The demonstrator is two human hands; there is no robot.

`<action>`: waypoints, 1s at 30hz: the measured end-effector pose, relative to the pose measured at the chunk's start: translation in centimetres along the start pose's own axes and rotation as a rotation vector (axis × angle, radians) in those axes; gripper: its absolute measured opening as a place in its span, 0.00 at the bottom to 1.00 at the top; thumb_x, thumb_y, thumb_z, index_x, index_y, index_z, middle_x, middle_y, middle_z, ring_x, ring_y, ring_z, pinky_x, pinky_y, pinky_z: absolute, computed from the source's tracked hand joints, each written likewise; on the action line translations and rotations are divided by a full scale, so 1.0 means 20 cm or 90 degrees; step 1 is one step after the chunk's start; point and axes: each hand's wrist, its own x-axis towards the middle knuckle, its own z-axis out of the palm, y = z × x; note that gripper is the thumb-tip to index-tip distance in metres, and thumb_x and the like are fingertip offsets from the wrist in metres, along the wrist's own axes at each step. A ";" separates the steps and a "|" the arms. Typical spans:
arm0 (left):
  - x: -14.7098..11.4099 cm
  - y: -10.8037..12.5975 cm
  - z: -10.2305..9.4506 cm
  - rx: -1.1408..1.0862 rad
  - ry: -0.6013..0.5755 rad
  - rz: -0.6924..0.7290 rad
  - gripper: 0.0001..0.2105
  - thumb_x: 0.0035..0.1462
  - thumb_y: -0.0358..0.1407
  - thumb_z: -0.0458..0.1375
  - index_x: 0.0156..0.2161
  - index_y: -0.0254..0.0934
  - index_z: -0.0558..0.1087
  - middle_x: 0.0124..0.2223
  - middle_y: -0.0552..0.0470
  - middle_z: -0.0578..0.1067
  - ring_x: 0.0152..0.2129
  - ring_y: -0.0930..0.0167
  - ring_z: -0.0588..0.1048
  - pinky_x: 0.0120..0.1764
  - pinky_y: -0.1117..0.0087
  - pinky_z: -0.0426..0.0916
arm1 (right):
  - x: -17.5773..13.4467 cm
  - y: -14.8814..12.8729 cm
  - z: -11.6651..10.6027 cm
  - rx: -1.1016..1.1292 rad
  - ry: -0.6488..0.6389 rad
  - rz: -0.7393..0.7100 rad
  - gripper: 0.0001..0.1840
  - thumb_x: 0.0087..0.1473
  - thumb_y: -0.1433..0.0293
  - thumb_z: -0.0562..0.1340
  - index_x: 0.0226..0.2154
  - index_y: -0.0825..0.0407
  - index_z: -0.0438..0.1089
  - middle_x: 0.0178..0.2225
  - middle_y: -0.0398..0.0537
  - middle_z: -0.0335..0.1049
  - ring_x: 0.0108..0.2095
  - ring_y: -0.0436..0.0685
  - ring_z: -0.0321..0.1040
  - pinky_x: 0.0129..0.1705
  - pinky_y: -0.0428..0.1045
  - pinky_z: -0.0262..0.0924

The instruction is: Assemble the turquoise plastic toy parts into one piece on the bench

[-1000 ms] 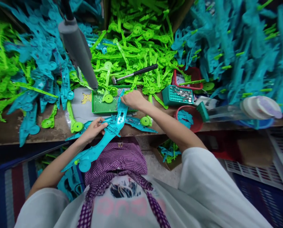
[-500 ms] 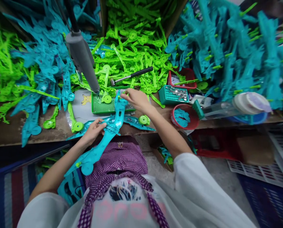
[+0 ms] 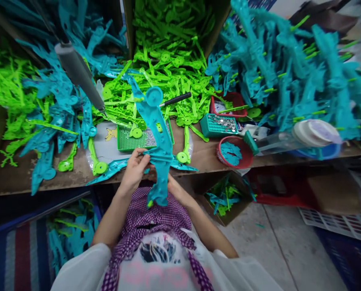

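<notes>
A long turquoise plastic part (image 3: 162, 149) stands nearly upright in front of my body, with a round disc near its top and small green pieces at both ends. My left hand (image 3: 136, 167) is closed on its left edge, thumb and fingers pinching a thin projecting strip. My right hand (image 3: 174, 189) is behind the lower half of the part, against its right side; its fingers are hidden by the part. Beyond them lies a green perforated tray (image 3: 128, 141) with many small metal pieces. Another turquoise part (image 3: 115, 169) lies along the bench edge.
Piles of lime-green parts (image 3: 168, 68) and turquoise parts (image 3: 289, 72) cover the back. A grey power screwdriver (image 3: 80, 74) hangs at left. A hammer (image 3: 177, 98) lies behind the tray. At right are a teal box (image 3: 218, 125), a red basket (image 3: 235, 151) and a clear jar (image 3: 277, 141).
The turquoise part has swung round, its disc end now up and away from me. My right hand has left the tray area and come down behind the part.
</notes>
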 end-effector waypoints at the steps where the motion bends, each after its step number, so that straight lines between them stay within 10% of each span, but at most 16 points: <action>1: 0.04 0.03 0.06 -0.009 -0.007 0.022 0.15 0.53 0.43 0.64 0.40 0.41 0.64 0.27 0.60 0.66 0.22 0.77 0.69 0.31 0.72 0.72 | 0.00 -0.01 0.00 0.042 -0.043 0.001 0.47 0.45 0.34 0.55 0.60 0.44 0.58 0.52 0.55 0.68 0.49 0.62 0.69 0.51 0.59 0.63; 7: 0.23 0.11 0.30 0.008 -0.155 0.153 0.09 0.60 0.36 0.59 0.44 0.40 0.66 0.36 0.54 0.71 0.28 0.75 0.74 0.36 0.70 0.73 | -0.04 -0.09 -0.22 0.057 0.083 -0.022 0.39 0.43 0.42 0.64 0.53 0.46 0.67 0.30 0.47 0.70 0.30 0.54 0.66 0.34 0.51 0.63; 16: 0.10 -0.10 -0.19 0.692 -0.032 0.526 0.08 0.64 0.35 0.54 0.44 0.38 0.75 0.42 0.46 0.77 0.40 0.66 0.73 0.43 0.61 0.69 | -0.39 -0.09 -0.57 -0.129 0.208 -0.013 0.33 0.42 0.45 0.68 0.45 0.50 0.72 0.27 0.44 0.66 0.29 0.54 0.62 0.30 0.49 0.58; 30: 0.16 -0.33 -0.12 0.982 -0.187 0.545 0.16 0.68 0.37 0.48 0.56 0.41 0.71 0.55 0.46 0.75 0.52 0.62 0.69 0.51 0.59 0.57 | -0.37 -0.16 -0.54 -0.291 0.219 0.000 0.40 0.40 0.41 0.66 0.50 0.48 0.66 0.29 0.42 0.65 0.29 0.54 0.64 0.30 0.48 0.61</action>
